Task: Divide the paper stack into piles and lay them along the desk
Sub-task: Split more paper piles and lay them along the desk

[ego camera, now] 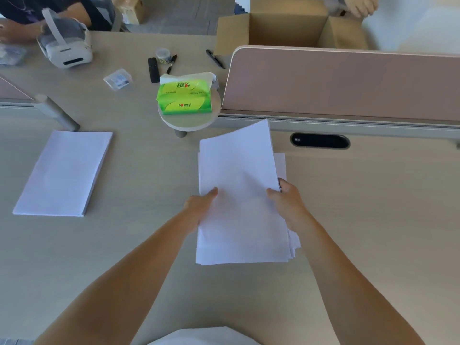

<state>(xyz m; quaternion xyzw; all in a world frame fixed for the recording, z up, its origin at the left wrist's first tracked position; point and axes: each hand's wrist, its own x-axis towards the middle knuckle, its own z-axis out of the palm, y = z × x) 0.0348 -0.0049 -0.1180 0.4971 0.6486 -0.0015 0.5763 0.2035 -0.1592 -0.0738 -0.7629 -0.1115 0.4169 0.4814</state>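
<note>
A white paper stack [239,220] lies in the middle of the desk [373,207] in front of me. My left hand [199,207] grips its left edge, thumb on top. My right hand [286,202] holds the right edge, with the upper sheets [239,155] lifted and tilted so their far corner sticks up. Lower sheets [293,242] show fanned out at the right and near edges. A separate flat pile of white paper [62,174] rests on the desk at the left, apart from both hands.
A green tissue pack [184,98] sits on a small round stand behind the stack. A pink partition [348,80] and a cable slot [319,140] line the back right. An open cardboard box [288,23], pens, a white headset [67,43] and another person's arm lie farther back.
</note>
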